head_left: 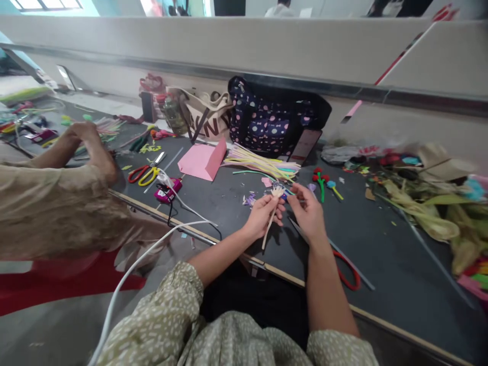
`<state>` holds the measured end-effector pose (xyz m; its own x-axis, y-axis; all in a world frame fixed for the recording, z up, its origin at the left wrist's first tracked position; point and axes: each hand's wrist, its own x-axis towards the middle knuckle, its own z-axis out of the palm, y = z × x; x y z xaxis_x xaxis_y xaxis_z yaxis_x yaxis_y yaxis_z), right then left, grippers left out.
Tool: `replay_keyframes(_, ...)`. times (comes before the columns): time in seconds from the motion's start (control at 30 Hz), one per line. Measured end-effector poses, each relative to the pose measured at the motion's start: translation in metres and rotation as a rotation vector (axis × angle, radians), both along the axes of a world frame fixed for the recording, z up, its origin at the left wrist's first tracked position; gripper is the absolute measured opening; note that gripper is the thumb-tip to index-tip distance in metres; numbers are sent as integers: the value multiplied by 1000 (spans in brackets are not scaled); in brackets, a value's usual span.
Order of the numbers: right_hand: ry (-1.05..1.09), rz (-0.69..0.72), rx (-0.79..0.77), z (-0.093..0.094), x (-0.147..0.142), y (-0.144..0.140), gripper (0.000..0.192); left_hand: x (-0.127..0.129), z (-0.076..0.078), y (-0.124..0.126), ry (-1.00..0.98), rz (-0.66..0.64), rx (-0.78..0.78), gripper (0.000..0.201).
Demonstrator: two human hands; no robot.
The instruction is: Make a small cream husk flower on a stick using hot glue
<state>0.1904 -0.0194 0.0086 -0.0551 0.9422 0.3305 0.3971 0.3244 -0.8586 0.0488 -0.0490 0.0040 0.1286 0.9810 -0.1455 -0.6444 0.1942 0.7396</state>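
Observation:
My left hand [263, 216] is closed around a cream-coloured flower [277, 192] with a frayed head and a long thin stem slanting down below the fingers. Close by on the right, my right hand [308, 211] has its fingers bent and apart, with nothing visible in them. A small blue item [284, 196] shows between the hands; its kind is unclear. Under my right forearm lie scissors with a red handle [348, 274], partly hidden. Purple scraps [249, 199] are scattered left of my fingers.
Behind my hands are pale strips [259, 162], a pink folded paper [202, 160] and a dotted bag [263, 122]. Red-and-yellow scissors [147, 170], a magenta glue gun [168, 190] and a white cable [152, 249] lie left, near another person's arm [97, 147]. Dried husks [427, 213] are piled right.

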Motion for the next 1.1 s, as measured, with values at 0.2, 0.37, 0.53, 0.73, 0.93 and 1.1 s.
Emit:
replay_keyframes(0.2,247,38,-123,-10,-14,2,53,-6,-9,9,92,-48,76,42)
replay_keyframes(0.37,313,65,-131,-16,-23,-4,48,-13,-18,9,193,-40,112,42)
replay_keyframes(0.53,273,92,-66,-12,-26,-6,44,-18,-21,9,245,-51,124,43)
replay_keyframes(0.73,209,49,-47,-7,-28,-11,31,-20,-24,9,244,-26,123,42)
replay_keyframes(0.93,221,97,-56,-8,-24,-9,35,-21,-21,10,313,17,100,39)
replay_keyframes(1.1,312,-67,13,-3,-18,-8,21,-20,-18,8,328,25,52,39)
